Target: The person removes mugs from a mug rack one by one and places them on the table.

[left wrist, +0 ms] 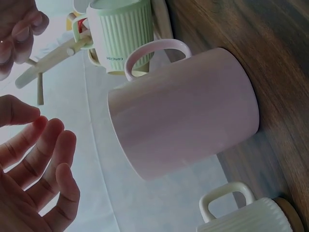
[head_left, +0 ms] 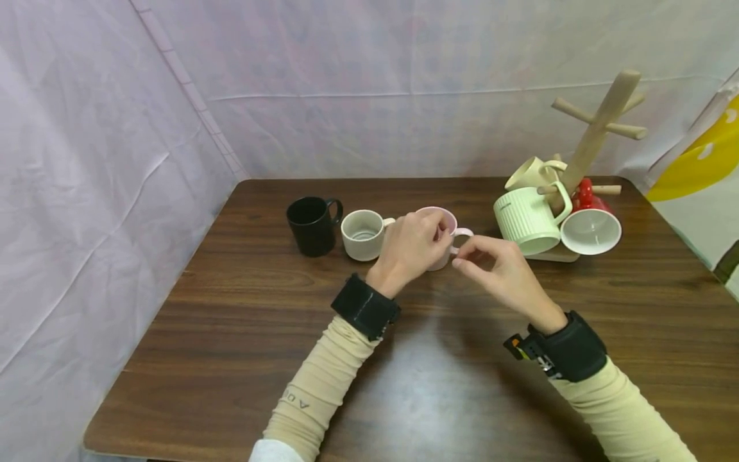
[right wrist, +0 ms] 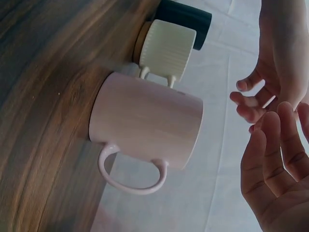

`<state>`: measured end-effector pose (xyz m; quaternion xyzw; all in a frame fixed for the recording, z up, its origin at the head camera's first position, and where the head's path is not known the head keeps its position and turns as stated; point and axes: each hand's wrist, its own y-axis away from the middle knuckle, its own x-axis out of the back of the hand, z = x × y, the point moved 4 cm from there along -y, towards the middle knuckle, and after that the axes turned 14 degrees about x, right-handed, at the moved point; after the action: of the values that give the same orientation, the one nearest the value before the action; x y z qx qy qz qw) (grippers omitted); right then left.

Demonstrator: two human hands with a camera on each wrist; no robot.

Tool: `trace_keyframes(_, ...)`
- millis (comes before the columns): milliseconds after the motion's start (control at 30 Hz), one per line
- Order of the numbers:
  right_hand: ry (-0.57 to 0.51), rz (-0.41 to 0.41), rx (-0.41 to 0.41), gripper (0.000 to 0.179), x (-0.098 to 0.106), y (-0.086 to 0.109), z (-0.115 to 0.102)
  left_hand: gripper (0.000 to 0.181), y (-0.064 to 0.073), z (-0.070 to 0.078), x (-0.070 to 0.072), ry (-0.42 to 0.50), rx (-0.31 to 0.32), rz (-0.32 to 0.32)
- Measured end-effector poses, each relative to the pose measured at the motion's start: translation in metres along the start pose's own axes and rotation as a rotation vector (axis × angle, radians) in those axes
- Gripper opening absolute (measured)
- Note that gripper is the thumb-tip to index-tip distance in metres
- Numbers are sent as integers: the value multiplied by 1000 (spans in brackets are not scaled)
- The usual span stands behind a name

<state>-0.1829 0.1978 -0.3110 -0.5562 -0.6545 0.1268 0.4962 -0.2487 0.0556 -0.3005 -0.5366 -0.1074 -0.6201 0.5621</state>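
A pink mug (head_left: 442, 262) stands upright on the table, its handle toward the right; the left wrist view shows its side (left wrist: 183, 113) whole, as does the right wrist view (right wrist: 147, 118). My left hand (head_left: 411, 244) is over the mug's near side in the head view, hiding part of it. Just right of it, by the handle, is my right hand (head_left: 505, 274). Both wrist views show a gap between the hands and the mug. The fingers of each hand are loosely bent and hold nothing.
Left of the pink mug stand a ribbed white mug (head_left: 362, 249) and a black mug (head_left: 314, 232). At the back right, a wooden mug tree (head_left: 603, 119) bears a light green mug (head_left: 522, 221), a cream mug (head_left: 524, 174) and a red mug with white inside (head_left: 591, 232). Cloth (head_left: 358, 135) hangs behind the table.
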Motion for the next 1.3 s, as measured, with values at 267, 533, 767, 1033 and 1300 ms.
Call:
trace_keyframes(267, 40, 11, -21, 11, 13, 0, 2, 5, -2, 11, -1, -12, -60, 42)
trace_keyframes(533, 22, 16, -29, 12, 16, -1, 5, 4, -1, 15, 0, -34, -73, 75)
trace_keyframes(767, -11, 15, -40, 11, 6, -1, 6, 6, 8, 8, 2, -32, -69, 115)
trace_keyframes(1033, -9, 20, -45, 10, 7, 4, 4, 7, 12, 9, -3, -26, -93, 103)
trace_keyframes(1300, -1, 32, -39, 9, 17, 4, 6, 8, 5, 16, -6, -32, -114, 90)
